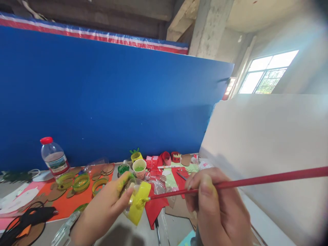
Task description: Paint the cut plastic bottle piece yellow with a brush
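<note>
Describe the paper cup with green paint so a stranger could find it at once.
Start at the blue wall panel and drop to the cluttered table below. The paper cup stands near the middle, just beyond the left hand. Unlike the yellow cup behind it, it is white-rimmed and holds green paint.

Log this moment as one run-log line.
left hand: holds yellow-painted plastic piece | right hand: grips red paintbrush, tip on piece | behind: green paint cup

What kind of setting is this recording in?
Probably a craft workbench in a bare concrete building: a blue partition board, cut paper and felt pieces, a cup of green paint, and a red-handled paintbrush at a yellow-painted plastic piece.
</note>
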`<action>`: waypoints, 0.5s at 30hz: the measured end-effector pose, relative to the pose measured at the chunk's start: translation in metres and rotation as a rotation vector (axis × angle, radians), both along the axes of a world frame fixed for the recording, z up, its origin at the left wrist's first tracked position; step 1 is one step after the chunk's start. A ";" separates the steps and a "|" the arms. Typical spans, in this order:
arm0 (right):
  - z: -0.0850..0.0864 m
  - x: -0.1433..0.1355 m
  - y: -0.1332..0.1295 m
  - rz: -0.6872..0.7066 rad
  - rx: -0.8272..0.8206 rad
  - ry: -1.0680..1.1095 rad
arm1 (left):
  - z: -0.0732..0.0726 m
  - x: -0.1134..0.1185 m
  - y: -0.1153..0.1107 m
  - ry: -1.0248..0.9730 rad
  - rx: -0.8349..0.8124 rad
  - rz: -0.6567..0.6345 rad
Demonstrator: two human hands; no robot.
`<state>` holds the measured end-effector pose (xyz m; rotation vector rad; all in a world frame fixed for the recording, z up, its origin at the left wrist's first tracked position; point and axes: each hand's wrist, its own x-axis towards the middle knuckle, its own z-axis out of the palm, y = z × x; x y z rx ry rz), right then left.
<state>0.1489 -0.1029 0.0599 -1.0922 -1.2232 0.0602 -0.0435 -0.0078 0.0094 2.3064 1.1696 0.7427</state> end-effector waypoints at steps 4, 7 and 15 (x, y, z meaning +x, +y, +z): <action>-0.002 0.000 0.001 0.016 0.016 -0.082 | 0.007 0.002 -0.002 0.069 0.075 0.047; -0.002 -0.003 0.001 -0.032 0.069 -0.170 | 0.010 0.004 -0.004 0.039 0.090 0.071; -0.007 -0.025 0.006 -0.103 0.142 -0.132 | 0.012 0.007 -0.008 -0.128 -0.085 0.112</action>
